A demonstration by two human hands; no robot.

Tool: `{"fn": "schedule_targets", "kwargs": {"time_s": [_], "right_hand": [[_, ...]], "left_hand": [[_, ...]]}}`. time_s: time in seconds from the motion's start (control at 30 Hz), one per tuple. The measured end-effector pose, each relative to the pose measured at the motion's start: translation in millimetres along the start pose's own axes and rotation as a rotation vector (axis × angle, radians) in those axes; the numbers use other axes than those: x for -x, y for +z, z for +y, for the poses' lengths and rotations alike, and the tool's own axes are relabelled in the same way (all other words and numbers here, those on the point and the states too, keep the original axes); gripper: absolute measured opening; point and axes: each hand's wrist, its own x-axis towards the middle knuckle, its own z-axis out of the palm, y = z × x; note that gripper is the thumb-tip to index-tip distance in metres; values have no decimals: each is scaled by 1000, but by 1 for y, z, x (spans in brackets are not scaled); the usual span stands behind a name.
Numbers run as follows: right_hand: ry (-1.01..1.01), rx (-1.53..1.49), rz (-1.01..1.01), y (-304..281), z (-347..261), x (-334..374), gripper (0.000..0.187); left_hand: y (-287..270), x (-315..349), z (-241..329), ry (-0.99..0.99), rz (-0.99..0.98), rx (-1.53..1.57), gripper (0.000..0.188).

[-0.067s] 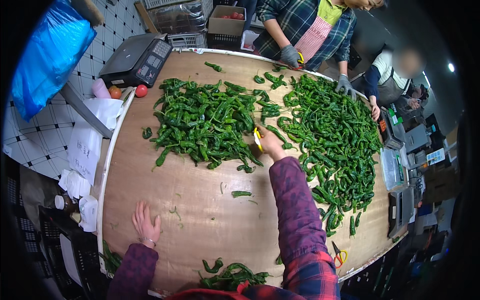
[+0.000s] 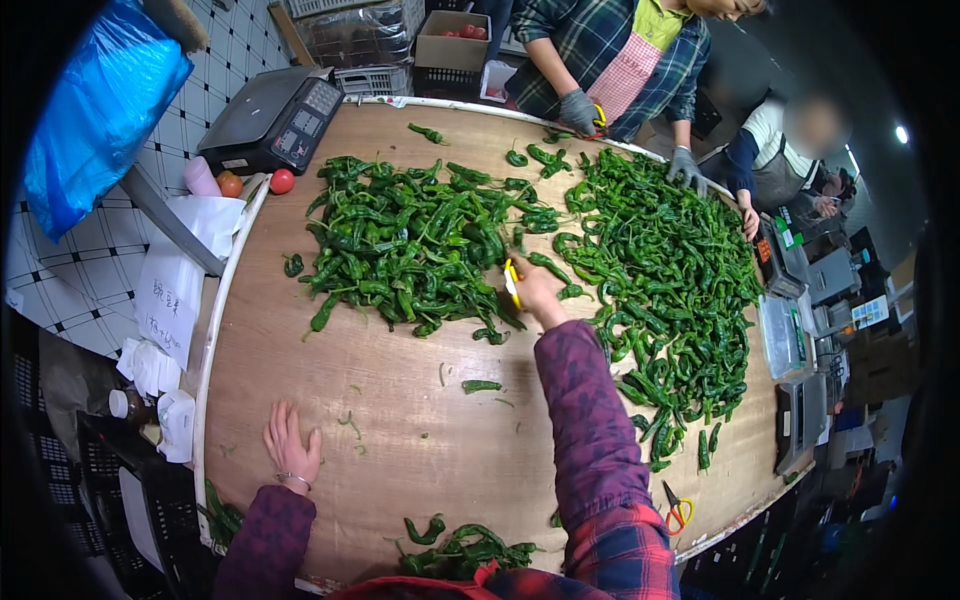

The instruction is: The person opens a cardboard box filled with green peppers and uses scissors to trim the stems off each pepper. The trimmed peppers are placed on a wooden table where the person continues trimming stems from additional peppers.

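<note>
My right hand (image 2: 535, 288) reaches to the right edge of the left-hand pile of green peppers (image 2: 400, 240), closed on yellow-handled scissors (image 2: 512, 282). The scissors' blades are hard to make out against the peppers. My left hand (image 2: 292, 447) lies flat on the wooden tabletop (image 2: 400, 480), fingers stretched out, holding nothing. A cut-looking pepper (image 2: 481, 386) and thin stem bits lie between my hands. A larger pile of green peppers (image 2: 680, 280) spreads across the right side of the table.
A second pair of scissors (image 2: 679, 508) lies at the near right. Some peppers (image 2: 470, 552) sit by the near edge. A black scale (image 2: 272, 118) and a tomato (image 2: 282, 181) stand at the far left. Across the table, a person's gloved hand (image 2: 578, 112) holds scissors; another gloved hand (image 2: 686, 168) touches the peppers.
My right hand and the scissors have shifted very slightly to the left. My left hand stays in place.
</note>
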Motion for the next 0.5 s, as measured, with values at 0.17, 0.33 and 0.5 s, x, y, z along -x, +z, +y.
{"fn": "schedule_targets", "kwargs": {"time_s": [0.17, 0.33, 0.5], "right_hand": [[26, -396, 44, 52, 6, 47, 60], [40, -755, -37, 117, 10, 94, 80], [63, -876, -143, 169, -24, 171, 85]], "left_hand": [[0, -2, 6, -6, 4, 4, 61], [4, -2, 3, 14, 19, 4, 61], [6, 1, 0, -7, 18, 18, 59]]}}
